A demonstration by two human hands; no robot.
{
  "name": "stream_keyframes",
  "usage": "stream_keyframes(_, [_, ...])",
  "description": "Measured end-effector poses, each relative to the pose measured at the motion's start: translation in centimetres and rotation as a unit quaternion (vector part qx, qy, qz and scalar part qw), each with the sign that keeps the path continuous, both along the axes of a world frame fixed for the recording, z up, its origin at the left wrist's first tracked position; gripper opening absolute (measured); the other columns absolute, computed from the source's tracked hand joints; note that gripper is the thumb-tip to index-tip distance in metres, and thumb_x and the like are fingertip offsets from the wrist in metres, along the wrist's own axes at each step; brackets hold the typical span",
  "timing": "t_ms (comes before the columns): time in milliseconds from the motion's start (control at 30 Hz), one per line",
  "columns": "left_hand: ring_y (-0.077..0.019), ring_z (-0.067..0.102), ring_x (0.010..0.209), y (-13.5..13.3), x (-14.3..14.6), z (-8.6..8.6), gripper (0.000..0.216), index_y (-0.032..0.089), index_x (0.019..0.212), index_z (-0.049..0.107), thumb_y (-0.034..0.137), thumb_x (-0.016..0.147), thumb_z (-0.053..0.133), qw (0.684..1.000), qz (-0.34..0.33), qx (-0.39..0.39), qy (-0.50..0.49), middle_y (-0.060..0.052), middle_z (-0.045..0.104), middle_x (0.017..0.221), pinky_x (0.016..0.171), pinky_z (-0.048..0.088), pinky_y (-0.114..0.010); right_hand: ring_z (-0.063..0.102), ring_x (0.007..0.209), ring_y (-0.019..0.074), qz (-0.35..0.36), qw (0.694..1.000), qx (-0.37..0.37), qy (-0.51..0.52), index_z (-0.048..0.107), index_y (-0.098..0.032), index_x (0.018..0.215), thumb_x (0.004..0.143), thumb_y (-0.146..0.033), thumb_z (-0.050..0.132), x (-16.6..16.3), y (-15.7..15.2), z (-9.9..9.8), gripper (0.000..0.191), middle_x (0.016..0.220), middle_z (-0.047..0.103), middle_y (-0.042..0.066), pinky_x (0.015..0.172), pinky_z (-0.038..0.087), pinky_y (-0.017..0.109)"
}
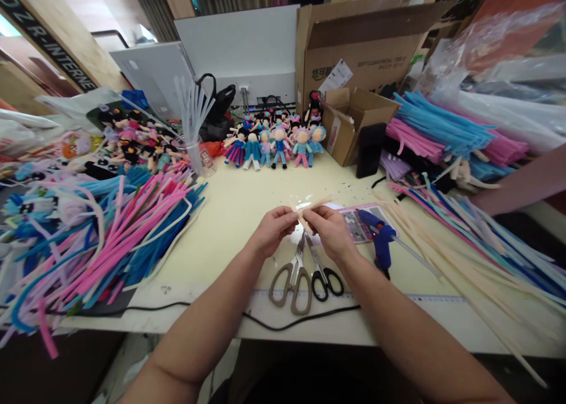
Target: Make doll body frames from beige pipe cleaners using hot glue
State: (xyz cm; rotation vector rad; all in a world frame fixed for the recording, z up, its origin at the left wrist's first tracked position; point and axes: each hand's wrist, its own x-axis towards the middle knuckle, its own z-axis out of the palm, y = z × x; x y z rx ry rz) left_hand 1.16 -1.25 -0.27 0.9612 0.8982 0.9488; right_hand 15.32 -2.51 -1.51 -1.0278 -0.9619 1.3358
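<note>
My left hand point(273, 229) and my right hand point(329, 230) meet above the middle of the table, both pinched on a short cream pipe cleaner point(315, 204) that sticks out up and to the right between them. Right below the hands lie two pairs of scissors, a large grey-handled pair point(292, 280) and a smaller black-handled pair point(325, 277). A blue glue gun point(379, 239) lies just right of my right hand.
Pink and blue pipe cleaners point(101, 245) are heaped at the left, cream ones point(464, 256) at the right. Small finished dolls point(274, 141) stand in a row at the back, by cardboard boxes point(354, 121). A black cable point(265, 320) runs along the front edge.
</note>
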Motion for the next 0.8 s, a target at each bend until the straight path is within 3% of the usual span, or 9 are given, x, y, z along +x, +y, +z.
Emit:
stream_keyframes(233, [-0.0068,0.042,0.05,0.02,0.23,-0.2,0.025,0.016,0.063,0.053,0.032,0.063,0.072,0.998,0.04,0.036,0.027,0.004,0.049,0.052,0.05,0.03,-0.021,0.036,0.045,0.0072,-0.016,0.999,-0.037,-0.012,0.059,-0.017,0.058,0.061,-0.038,0.073,0.08,-0.03,0.79,0.025,0.048,0.048,-0.005,0.045,0.025,0.024])
stream_keyframes(567, [-0.0078,0.043,0.057,-0.05,0.04,-0.15,0.026,0.016,0.066,0.051,0.036,0.069,0.068,0.969,0.079,0.189,0.137,0.004,0.049,0.059,0.054,0.032,-0.022,0.033,0.043,0.0065,0.005,0.998,-0.06,0.005,0.06,-0.016,0.061,0.066,-0.037,0.066,-0.01,-0.04,0.87,0.023,0.049,0.05,-0.004,0.042,0.021,0.024])
stream_keyframes(700, [-0.009,0.043,0.057,-0.4,0.03,-0.01,0.023,0.017,0.069,0.053,0.037,0.073,0.064,0.942,0.092,0.245,0.208,0.004,0.049,0.06,0.054,0.033,-0.023,0.032,0.042,0.0064,0.008,0.998,-0.062,0.003,0.059,-0.016,0.06,0.068,-0.039,0.064,0.01,-0.01,0.89,0.025,0.049,0.049,-0.003,0.041,0.022,0.023])
stream_keyframes(800, [-0.0104,0.045,0.06,-0.73,0.04,-0.07,0.017,0.018,0.07,0.054,0.033,0.078,0.059,0.897,0.103,0.325,0.28,0.002,0.049,0.063,0.058,0.035,-0.024,0.033,0.042,0.0062,0.011,0.997,-0.073,0.016,0.059,-0.016,0.063,0.066,-0.041,0.068,0.05,0.04,0.68,0.027,0.05,0.047,-0.004,0.041,0.023,0.023])
